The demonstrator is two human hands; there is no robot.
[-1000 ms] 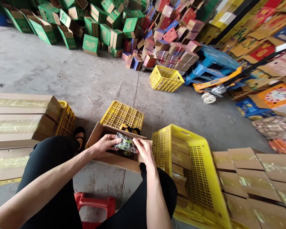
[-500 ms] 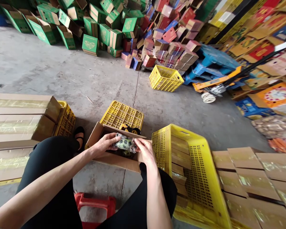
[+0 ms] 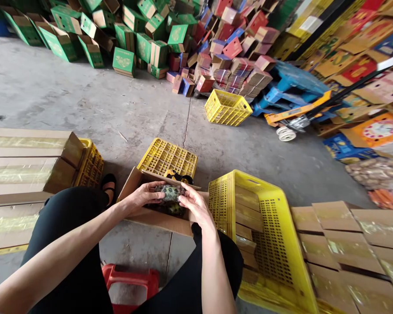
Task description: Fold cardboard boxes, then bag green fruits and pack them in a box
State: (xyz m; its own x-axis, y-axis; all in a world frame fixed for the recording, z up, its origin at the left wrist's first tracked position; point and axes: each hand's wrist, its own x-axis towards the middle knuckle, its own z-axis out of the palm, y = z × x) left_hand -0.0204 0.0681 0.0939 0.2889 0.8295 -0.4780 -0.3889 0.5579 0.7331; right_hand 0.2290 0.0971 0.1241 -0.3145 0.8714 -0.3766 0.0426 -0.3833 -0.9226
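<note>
Both hands hold a clear-plastic-wrapped packet [image 3: 171, 193], green with dark spots, just above an open cardboard box [image 3: 170, 221]. My left hand [image 3: 146, 195] is closed on the packet's left end, thumb in front and fingers along the top. At the right end, my right hand [image 3: 196, 204] grips it between thumb and fingers. What is inside the wrap I cannot make out. Beneath the packet, more green and dark contents [image 3: 174, 209] show partly in the box. A black and yellow tool [image 3: 180, 176] lies just behind the box on an upturned yellow crate [image 3: 168, 157].
To the right stands a large yellow crate [image 3: 275, 218] with cardboard boxes inside; taped cartons [image 3: 347, 235] lie beyond it. More taped cartons [image 3: 26, 165] are stacked at left. A red stool [image 3: 147, 281] is below me. A pallet jack [image 3: 301, 115] and a yellow crate [image 3: 227, 109] stand farther off.
The packet has turned in my hands and looks darker. My right thumb and fingers have shifted their hold on its right end; my left fingers reach farther over its top.
</note>
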